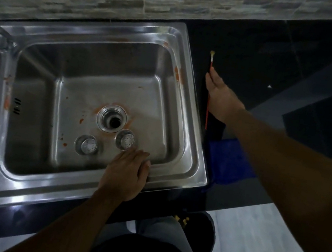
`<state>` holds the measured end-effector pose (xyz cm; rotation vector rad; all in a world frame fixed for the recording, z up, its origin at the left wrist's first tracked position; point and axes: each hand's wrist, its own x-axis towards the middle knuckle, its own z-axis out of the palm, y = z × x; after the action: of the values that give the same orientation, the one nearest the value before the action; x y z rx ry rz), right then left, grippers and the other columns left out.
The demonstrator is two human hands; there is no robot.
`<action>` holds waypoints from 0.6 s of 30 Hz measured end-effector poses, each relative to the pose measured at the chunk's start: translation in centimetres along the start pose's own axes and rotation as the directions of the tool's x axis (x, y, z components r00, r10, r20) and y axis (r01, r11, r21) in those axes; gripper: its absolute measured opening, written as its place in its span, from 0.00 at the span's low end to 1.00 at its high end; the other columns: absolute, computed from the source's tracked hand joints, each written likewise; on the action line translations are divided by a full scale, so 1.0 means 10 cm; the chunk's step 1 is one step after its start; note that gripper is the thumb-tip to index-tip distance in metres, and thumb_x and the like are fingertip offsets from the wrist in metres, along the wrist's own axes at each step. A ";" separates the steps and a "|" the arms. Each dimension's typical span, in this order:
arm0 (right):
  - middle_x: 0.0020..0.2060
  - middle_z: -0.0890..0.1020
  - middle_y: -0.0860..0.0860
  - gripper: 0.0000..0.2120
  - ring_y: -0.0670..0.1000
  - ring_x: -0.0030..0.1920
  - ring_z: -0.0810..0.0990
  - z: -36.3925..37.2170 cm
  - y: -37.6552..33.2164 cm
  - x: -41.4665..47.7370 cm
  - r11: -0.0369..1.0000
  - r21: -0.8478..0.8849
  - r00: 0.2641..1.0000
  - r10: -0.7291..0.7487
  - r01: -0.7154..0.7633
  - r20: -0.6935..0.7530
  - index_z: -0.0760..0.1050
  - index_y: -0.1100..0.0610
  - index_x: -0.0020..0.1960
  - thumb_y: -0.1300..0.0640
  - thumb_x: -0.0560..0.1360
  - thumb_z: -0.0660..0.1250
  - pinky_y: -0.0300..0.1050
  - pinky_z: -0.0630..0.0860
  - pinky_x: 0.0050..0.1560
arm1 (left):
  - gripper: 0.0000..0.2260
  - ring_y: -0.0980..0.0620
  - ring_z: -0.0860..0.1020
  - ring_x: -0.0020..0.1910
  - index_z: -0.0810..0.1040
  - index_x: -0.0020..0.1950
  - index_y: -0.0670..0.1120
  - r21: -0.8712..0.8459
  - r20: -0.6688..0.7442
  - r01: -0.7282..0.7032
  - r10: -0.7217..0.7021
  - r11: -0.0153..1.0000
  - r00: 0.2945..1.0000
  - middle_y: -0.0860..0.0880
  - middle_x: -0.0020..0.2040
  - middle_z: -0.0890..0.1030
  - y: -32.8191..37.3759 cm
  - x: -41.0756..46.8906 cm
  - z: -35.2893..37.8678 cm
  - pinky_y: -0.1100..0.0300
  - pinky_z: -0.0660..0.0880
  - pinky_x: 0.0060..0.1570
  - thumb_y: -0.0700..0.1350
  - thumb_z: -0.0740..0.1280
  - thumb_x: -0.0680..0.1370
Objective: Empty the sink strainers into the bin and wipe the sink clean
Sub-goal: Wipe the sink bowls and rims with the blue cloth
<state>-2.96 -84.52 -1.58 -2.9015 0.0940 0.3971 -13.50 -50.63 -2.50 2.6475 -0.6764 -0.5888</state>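
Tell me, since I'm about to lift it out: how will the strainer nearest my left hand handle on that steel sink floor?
The strainer looks like thin perforated metal, so probably light and rigid. Sitting upright on the smooth, smeared sink floor, it may skid if nudged. Its round wall suggests it would roll if tipped sideways.

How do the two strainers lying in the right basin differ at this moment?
The right strainer sits beside the open drain, just ahead of the left hand; the left strainer lies farther from both. The right strainer looks tilted, the left one flatter. Both are round perforated metal cups, out of the drain and apparently empty.
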 end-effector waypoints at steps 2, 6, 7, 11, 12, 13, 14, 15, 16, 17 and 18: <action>0.80 0.39 0.51 0.39 0.59 0.80 0.49 0.02 0.01 0.02 0.998 -0.067 0.999 -0.011 0.014 0.049 0.44 0.59 0.80 0.62 0.78 0.63 0.60 0.63 0.75 | 0.19 0.49 0.71 0.72 0.73 0.71 0.51 -0.006 0.001 0.012 -0.012 1.000 1.000 0.49 0.70 0.77 -0.01 0.01 0.01 0.53 0.66 0.73 0.54 0.56 0.83; 0.80 0.38 0.46 0.42 0.60 0.79 0.53 0.04 0.01 -0.05 1.000 0.009 1.000 0.015 -0.015 0.000 0.45 0.54 0.81 0.66 0.75 0.66 0.60 0.65 0.74 | 0.18 0.48 0.71 0.73 0.74 0.71 0.51 0.000 -0.004 0.018 -0.018 1.000 1.000 0.49 0.70 0.77 -0.01 0.01 0.02 0.54 0.63 0.74 0.54 0.57 0.83; 0.80 0.39 0.46 0.42 0.59 0.79 0.52 0.03 -0.01 -0.08 0.999 0.038 1.000 0.011 -0.011 -0.018 0.45 0.53 0.81 0.66 0.75 0.65 0.60 0.65 0.74 | 0.18 0.49 0.71 0.73 0.74 0.71 0.51 0.002 -0.007 0.017 -0.017 1.000 1.000 0.48 0.70 0.77 -0.01 0.01 0.02 0.55 0.63 0.74 0.53 0.57 0.83; 0.81 0.46 0.48 0.38 0.53 0.80 0.53 0.00 -0.06 -0.32 0.972 0.222 0.980 0.112 -0.073 -0.168 0.47 0.51 0.81 0.67 0.77 0.61 0.56 0.64 0.75 | 0.18 0.48 0.73 0.70 0.75 0.70 0.49 0.009 -0.024 0.008 -0.007 1.000 1.000 0.48 0.68 0.78 0.02 0.00 0.00 0.55 0.66 0.71 0.52 0.58 0.83; 0.81 0.49 0.49 0.36 0.52 0.79 0.55 0.01 -0.09 -0.43 0.959 0.268 0.967 0.145 -0.086 -0.210 0.49 0.53 0.81 0.68 0.78 0.59 0.54 0.64 0.75 | 0.18 0.47 0.74 0.68 0.76 0.69 0.47 0.014 -0.039 0.002 -0.001 1.000 0.999 0.47 0.67 0.79 0.04 0.00 0.00 0.54 0.67 0.70 0.51 0.58 0.83; 0.81 0.51 0.50 0.35 0.52 0.79 0.56 0.01 -0.11 -0.57 0.949 0.303 0.958 0.160 -0.083 -0.239 0.52 0.54 0.81 0.69 0.77 0.58 0.53 0.64 0.75 | 0.18 0.47 0.74 0.67 0.76 0.69 0.46 0.016 -0.046 -0.002 0.003 1.000 0.999 0.46 0.66 0.79 0.06 0.02 -0.01 0.54 0.68 0.69 0.51 0.59 0.83; 0.80 0.54 0.51 0.34 0.51 0.79 0.57 0.03 -0.14 -0.71 0.943 0.326 0.954 0.157 -0.069 -0.254 0.54 0.55 0.80 0.70 0.77 0.58 0.52 0.64 0.76 | 0.18 0.46 0.74 0.67 0.75 0.69 0.45 0.017 -0.044 -0.007 0.008 1.000 0.999 0.46 0.66 0.79 0.10 0.03 -0.01 0.53 0.69 0.69 0.50 0.59 0.82; 0.80 0.56 0.52 0.33 0.51 0.79 0.58 0.04 -0.15 -0.87 0.940 0.339 0.953 0.147 -0.050 -0.266 0.55 0.56 0.80 0.70 0.77 0.58 0.52 0.64 0.76 | 0.18 0.45 0.74 0.68 0.74 0.70 0.44 0.015 -0.045 -0.020 0.021 1.000 0.999 0.45 0.66 0.78 0.15 0.06 -0.02 0.52 0.70 0.69 0.49 0.60 0.82; 0.79 0.58 0.52 0.33 0.52 0.79 0.58 0.06 -0.16 -1.03 0.937 0.347 0.951 0.141 -0.039 -0.275 0.57 0.57 0.80 0.70 0.77 0.58 0.52 0.63 0.76 | 0.18 0.45 0.74 0.68 0.73 0.70 0.43 0.007 -0.057 -0.046 0.046 0.999 0.997 0.44 0.67 0.78 0.21 0.09 -0.03 0.51 0.71 0.68 0.48 0.61 0.82; 0.79 0.59 0.53 0.32 0.52 0.79 0.58 0.09 -0.16 -1.19 0.936 0.350 0.948 0.142 -0.036 -0.284 0.58 0.57 0.79 0.70 0.77 0.59 0.53 0.63 0.76 | 0.18 0.44 0.74 0.67 0.73 0.70 0.43 -0.010 -0.077 -0.085 0.084 0.996 0.994 0.44 0.67 0.77 0.30 0.14 -0.04 0.50 0.71 0.68 0.46 0.62 0.81; 0.79 0.60 0.53 0.32 0.52 0.78 0.58 0.13 -0.15 -1.35 0.938 0.345 0.944 0.148 -0.040 -0.293 0.59 0.57 0.79 0.69 0.77 0.60 0.53 0.62 0.77 | 0.18 0.44 0.74 0.67 0.74 0.69 0.42 -0.029 -0.100 -0.135 0.132 0.990 0.986 0.44 0.67 0.77 0.42 0.19 -0.05 0.50 0.72 0.67 0.45 0.62 0.80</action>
<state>-16.18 -82.36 1.18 -2.5993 0.3208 -0.0715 -13.35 -54.95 -0.91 2.5545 -0.7985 -0.4260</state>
